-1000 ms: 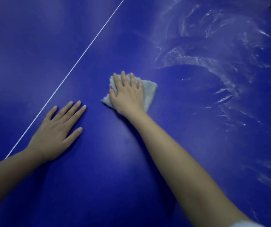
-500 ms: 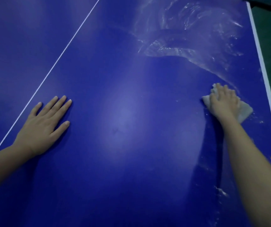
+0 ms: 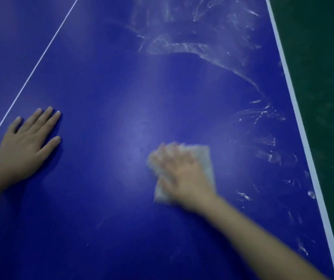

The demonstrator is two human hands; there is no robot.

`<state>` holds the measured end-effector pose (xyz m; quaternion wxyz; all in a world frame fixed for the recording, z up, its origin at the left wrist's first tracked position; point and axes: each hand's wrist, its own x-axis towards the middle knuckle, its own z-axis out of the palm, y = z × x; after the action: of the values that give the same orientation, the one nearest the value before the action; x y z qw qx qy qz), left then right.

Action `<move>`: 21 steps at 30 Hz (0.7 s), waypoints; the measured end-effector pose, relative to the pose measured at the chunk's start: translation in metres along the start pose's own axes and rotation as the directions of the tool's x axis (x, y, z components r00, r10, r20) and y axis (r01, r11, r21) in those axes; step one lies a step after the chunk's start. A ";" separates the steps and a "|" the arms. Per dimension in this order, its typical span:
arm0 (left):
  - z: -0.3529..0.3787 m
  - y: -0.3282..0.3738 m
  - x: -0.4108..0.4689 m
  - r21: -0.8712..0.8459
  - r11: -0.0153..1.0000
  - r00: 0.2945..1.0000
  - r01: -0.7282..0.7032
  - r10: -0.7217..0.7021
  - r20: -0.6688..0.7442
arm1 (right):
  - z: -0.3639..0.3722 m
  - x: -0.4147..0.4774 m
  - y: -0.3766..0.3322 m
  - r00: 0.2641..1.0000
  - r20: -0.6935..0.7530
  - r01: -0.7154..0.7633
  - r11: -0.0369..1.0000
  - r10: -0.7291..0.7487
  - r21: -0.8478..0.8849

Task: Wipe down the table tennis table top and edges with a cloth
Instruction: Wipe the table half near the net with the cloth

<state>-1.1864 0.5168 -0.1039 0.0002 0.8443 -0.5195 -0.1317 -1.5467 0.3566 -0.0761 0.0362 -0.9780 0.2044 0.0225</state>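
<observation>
A blue table tennis table (image 3: pixel 105 73) fills the view, with a thin white centre line (image 3: pixel 41 57) on the left and a white edge stripe (image 3: pixel 295 102) on the right. My right hand (image 3: pixel 184 176) presses flat on a pale folded cloth (image 3: pixel 204 158) near the middle of the top; both are blurred by motion. My left hand (image 3: pixel 26 142) lies flat on the table beside the centre line, fingers spread, holding nothing. Wet streaks (image 3: pixel 202 37) cover the far right part of the top and run down along the right edge.
Beyond the right edge stripe lies a dark green floor (image 3: pixel 327 98). The table's right edge runs diagonally from top centre-right to the bottom right corner.
My right hand has slid the cloth from near the right edge back toward the middle and closer to me. My left hand stays planted in the same place.
</observation>
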 end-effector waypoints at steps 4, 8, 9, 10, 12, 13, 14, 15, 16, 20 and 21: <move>0.000 0.003 -0.002 0.034 0.999 0.996 -0.028 0.031 -0.087 | -0.013 0.085 0.135 0.795 -0.010 -0.605 0.795 0.606 0.053; -0.001 0.011 -0.005 0.045 0.998 0.977 -0.053 0.061 -0.204 | -0.023 0.149 0.134 0.722 0.006 -0.687 0.715 0.692 0.128; -0.002 0.014 -0.006 0.036 0.998 0.973 -0.056 0.062 -0.220 | -0.026 0.156 0.108 0.792 -0.012 -0.606 0.788 0.611 0.108; -0.004 0.017 -0.007 0.027 0.998 0.972 -0.060 0.064 -0.226 | -0.026 0.153 0.076 0.881 -0.040 -0.467 0.879 0.472 0.094; -0.007 0.020 -0.009 0.019 0.998 0.974 -0.063 0.066 -0.218 | -0.018 0.115 -0.006 0.992 -0.068 -0.103 0.991 0.109 0.088; -0.008 0.020 -0.010 0.019 0.998 0.975 -0.058 0.061 -0.212 | -0.014 0.085 -0.049 0.995 -0.073 0.068 0.993 -0.061 0.096; -0.008 0.020 -0.010 0.019 0.998 0.976 -0.052 0.055 -0.208 | -0.010 0.050 -0.090 0.982 -0.016 0.186 0.975 -0.186 0.117; -0.008 0.021 -0.011 0.018 0.999 0.977 -0.048 0.051 -0.207 | -0.009 0.020 -0.123 0.959 0.079 0.261 0.955 -0.273 0.142; -0.008 0.021 -0.012 0.016 0.999 0.977 -0.047 0.049 -0.207 | -0.005 -0.003 -0.145 0.929 0.151 0.308 0.933 -0.337 0.186; -0.008 0.020 -0.010 0.004 0.999 0.979 -0.052 0.052 -0.196 | -0.014 -0.047 -0.175 0.928 0.165 0.268 0.904 -0.335 0.333; -0.008 0.020 -0.011 -0.001 0.999 0.980 -0.052 0.051 -0.194 | -0.015 -0.060 -0.169 0.929 0.140 0.283 0.902 -0.342 0.327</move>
<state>-1.2064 0.5158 -0.0907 0.0569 0.8393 -0.5383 -0.0504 -1.5338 0.5334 -0.0475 0.2078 -0.9740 0.0407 0.0804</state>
